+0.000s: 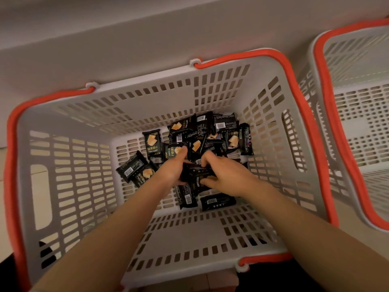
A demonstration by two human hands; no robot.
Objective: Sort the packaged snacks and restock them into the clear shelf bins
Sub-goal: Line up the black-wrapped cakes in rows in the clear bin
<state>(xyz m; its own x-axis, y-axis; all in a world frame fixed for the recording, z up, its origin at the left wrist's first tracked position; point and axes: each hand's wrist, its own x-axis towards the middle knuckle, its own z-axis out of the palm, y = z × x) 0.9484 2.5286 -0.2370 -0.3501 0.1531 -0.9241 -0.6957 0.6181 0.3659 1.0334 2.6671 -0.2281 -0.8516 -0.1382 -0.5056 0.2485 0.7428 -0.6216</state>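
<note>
Black snack packets (190, 175) gripped by both hands (227, 175) (fingers curled), grey basket (145, 95) floor half bare

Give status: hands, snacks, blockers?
Both hands, left and right, gripping black snack packs inside grey basket. More packs loose underneath. No obstruction seen.

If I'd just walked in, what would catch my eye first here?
Probably the big grey basket with its bright orange handles, filling the middle of the view. At its bottom lies a heap of black snack packets. Both hands reach down into it, the left hand and right hand gripping a bunch of packets between them.
</note>
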